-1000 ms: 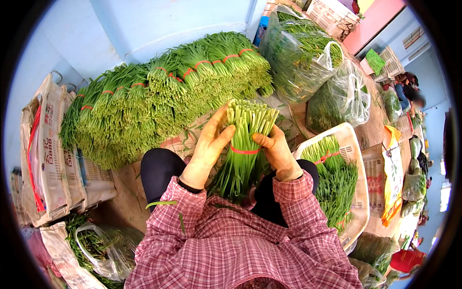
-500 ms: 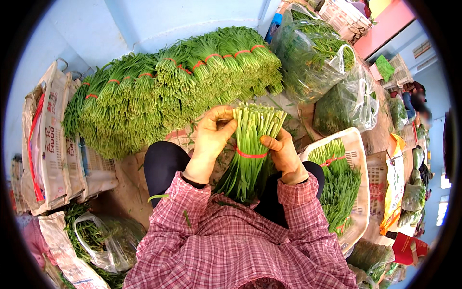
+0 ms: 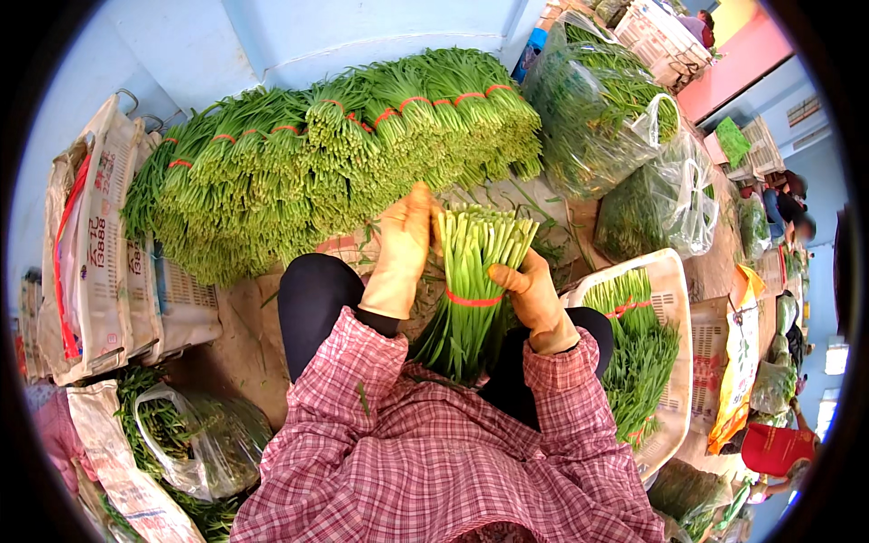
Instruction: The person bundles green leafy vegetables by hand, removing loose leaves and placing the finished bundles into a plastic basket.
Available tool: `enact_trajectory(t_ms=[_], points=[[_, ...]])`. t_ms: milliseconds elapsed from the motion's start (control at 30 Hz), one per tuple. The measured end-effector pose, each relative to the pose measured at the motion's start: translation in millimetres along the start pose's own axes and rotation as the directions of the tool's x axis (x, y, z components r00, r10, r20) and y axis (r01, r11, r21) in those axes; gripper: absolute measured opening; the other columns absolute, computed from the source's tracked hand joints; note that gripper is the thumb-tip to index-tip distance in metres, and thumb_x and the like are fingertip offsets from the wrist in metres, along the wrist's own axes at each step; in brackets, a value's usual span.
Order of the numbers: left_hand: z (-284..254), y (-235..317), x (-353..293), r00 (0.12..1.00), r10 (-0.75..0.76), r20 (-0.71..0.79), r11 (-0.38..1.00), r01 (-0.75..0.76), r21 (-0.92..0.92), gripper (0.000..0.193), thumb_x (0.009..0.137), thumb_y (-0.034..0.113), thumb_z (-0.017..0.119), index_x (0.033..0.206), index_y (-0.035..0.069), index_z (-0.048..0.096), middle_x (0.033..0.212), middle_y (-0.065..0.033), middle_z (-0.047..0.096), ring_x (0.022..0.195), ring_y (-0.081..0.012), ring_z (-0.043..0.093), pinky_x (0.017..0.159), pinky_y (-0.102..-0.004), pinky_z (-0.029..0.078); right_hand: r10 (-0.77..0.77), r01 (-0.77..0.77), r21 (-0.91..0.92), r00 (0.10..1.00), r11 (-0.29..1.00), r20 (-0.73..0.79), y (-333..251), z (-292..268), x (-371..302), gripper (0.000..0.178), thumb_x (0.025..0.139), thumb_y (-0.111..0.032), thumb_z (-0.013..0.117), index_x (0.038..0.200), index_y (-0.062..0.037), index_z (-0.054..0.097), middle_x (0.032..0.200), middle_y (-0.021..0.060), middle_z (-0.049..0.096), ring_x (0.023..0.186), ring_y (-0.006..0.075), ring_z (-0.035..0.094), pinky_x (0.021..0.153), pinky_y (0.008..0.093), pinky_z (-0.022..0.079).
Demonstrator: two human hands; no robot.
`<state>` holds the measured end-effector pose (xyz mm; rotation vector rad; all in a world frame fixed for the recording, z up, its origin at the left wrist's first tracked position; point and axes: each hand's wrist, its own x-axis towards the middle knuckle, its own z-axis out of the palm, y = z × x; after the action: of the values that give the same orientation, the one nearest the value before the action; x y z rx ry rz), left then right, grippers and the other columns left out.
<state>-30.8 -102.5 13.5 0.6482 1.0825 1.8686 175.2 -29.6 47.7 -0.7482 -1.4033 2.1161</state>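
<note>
A bunch of long-stemmed greens (image 3: 484, 246) stands between my knees, cut ends up and leafy ends down. A red band circles its middle. My right hand (image 3: 532, 299), in a yellowish glove, is closed around the bunch's right side, its thumb pressed on the stems above the band. Close to the bunch's upper left edge, my gloved left hand (image 3: 403, 242) is raised with fingers stretched upward. Its far fingers are partly hidden, and I cannot tell whether they touch the stems.
Banded bunches of greens (image 3: 362, 154) are piled along the blue wall. A white basket (image 3: 681, 335) with more bunches stands by my right knee. Plastic bags of greens (image 3: 597, 118) sit at the far right. Stacked crates (image 3: 113, 244) and another bag (image 3: 213, 443) are on my left.
My left hand's fingers have gone from bent at the stem tops to stretched upward. My right hand keeps its hold, and the bunch stays nearly in place.
</note>
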Motion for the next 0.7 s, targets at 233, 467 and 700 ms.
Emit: enact_trajectory(t_ms=[233, 467, 700], points=[[8.0, 1.4, -6.1, 0.984, 0.144, 0.106, 0.980, -0.157, 0.121, 0.017, 0.098, 0.013, 0.060, 0.113, 0.004, 0.064, 0.092, -0.0025, 0.069, 0.081, -0.0114, 0.064, 0.073, -0.0285, 0.052, 0.003, 0.001, 0.089, 0.999, 0.996, -0.046, -3.2, -0.5, 2.5, 0.057, 0.081, -0.013, 0.080, 0.131, 0.0013, 0.056, 0.121, 0.0078, 0.066, 0.108, 0.0194, 0.062, 0.098, 0.0340, 0.047], [29.6, 25.6, -13.3, 0.931, 0.323, 0.168, 0.715, -0.356, 0.601, 0.044, 0.075, 0.009, 0.078, 0.116, 0.008, 0.063, 0.120, -0.0112, 0.058, 0.113, -0.0249, 0.057, 0.101, -0.0360, 0.044, 0.021, -0.033, -0.066, 0.985, 0.997, -0.171, 6.2, 6.5, 7.2, 0.050, 0.081, -0.011, 0.081, 0.125, 0.0010, 0.060, 0.112, 0.0070, 0.069, 0.100, 0.0162, 0.065, 0.091, 0.0303, 0.050], [37.8, 10.1, -12.7, 0.966, 0.244, 0.088, 0.825, -0.255, 0.505, 0.016, 0.081, 0.004, 0.074, 0.097, 0.005, 0.071, 0.102, -0.0067, 0.065, 0.103, -0.0182, 0.060, 0.094, -0.0313, 0.046, -0.009, -0.015, -0.167, 0.990, 0.986, -0.143, 7.9, 10.7, 4.1, 0.052, 0.081, -0.012, 0.081, 0.126, 0.0005, 0.059, 0.111, 0.0068, 0.069, 0.098, 0.0153, 0.064, 0.088, 0.0304, 0.051]])
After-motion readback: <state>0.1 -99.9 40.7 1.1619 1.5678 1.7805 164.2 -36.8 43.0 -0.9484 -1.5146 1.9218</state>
